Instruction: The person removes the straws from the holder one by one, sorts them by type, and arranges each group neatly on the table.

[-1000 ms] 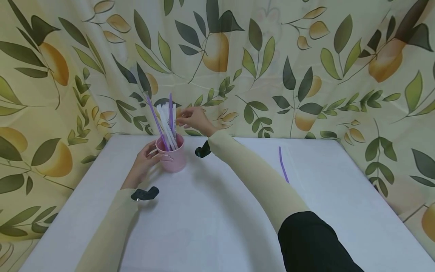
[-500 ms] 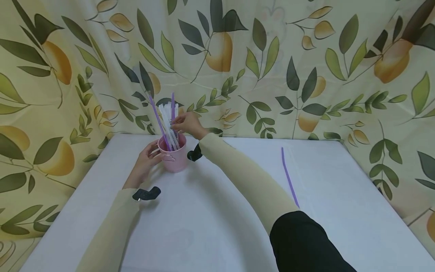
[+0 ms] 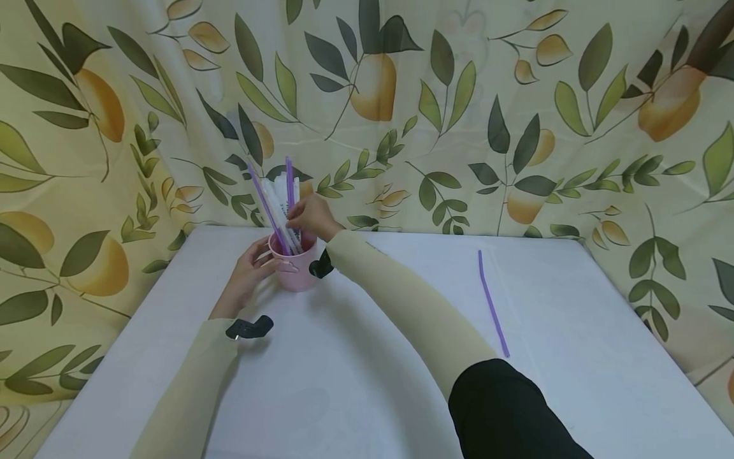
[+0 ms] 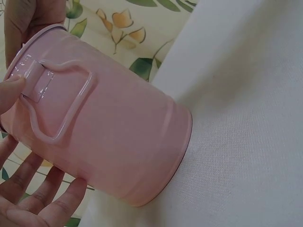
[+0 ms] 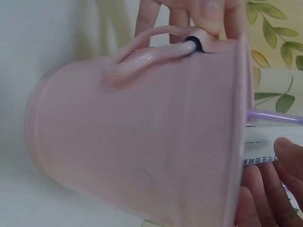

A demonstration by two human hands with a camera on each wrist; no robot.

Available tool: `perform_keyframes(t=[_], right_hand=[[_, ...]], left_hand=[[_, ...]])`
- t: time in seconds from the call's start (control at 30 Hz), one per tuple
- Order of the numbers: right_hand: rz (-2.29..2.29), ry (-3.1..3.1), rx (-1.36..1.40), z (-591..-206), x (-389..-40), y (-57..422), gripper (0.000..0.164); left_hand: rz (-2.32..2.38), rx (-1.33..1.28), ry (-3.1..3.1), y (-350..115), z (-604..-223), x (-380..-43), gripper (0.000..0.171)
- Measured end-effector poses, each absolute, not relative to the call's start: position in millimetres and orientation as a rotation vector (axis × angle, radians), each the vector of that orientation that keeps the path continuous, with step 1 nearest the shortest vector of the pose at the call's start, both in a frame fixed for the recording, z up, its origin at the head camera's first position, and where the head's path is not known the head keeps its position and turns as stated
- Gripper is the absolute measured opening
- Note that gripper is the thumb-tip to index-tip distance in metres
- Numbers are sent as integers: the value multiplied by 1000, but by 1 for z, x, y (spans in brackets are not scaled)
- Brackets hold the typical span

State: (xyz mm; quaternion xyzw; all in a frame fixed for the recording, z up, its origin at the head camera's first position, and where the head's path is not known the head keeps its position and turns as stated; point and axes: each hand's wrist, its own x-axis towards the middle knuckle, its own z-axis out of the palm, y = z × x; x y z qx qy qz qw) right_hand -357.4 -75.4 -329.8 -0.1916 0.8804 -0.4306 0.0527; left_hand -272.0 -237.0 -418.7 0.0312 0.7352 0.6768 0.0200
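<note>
A pink metal pail (image 3: 296, 274) with wire side handles stands upright at the back left of the white table. My left hand (image 3: 243, 280) holds it by its left side, the thumb at the handle's hinge in the left wrist view. White wrapped straws (image 3: 279, 199) and a few purple straws (image 3: 289, 171) lean out of the pail. Over the rim, my right hand (image 3: 314, 215) pinches white wrapped straws; in the right wrist view its thumb (image 5: 289, 150) lies against a white wrapper (image 5: 260, 144) with dark print. Some fingers are hidden behind the pail's rim.
A single slightly bent purple straw (image 3: 491, 303) lies on the right half of the white table (image 3: 562, 357). A curtain (image 3: 367, 146) printed with leaves and fruit hangs right behind the table's back edge.
My right hand has moved left and down, from beside the straws to a pinch at the pail's mouth. The left hand keeps its hold, and the pail stays put.
</note>
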Motion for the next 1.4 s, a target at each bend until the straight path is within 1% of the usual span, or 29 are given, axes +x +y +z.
perform_keyframes(t=[0.27, 0.47, 0.67, 0.93, 1.2, 1.4], right_hand=[[-1254, 2708, -560, -335, -356, -82, 14], [-1120, 2787, -593, -339, -351, -89, 12], [-1107, 2761, -568, -341, -350, -93, 14], [-1157, 2630, -539, -342, -347, -94, 13], [-1098, 2645, -650, -346, -343, -98, 12], [-1122, 2645, -601, -343, -343, -97, 17]], left_hand=[[2088, 84, 2280, -237, -418, -271, 70], [2098, 85, 2278, -237, -419, -272, 70], [2096, 94, 2297, -237, -420, -273, 68], [2091, 98, 2308, -238, -421, -273, 69], [2106, 60, 2300, -237, -420, -273, 64], [2126, 86, 2291, -236, -421, -273, 62]])
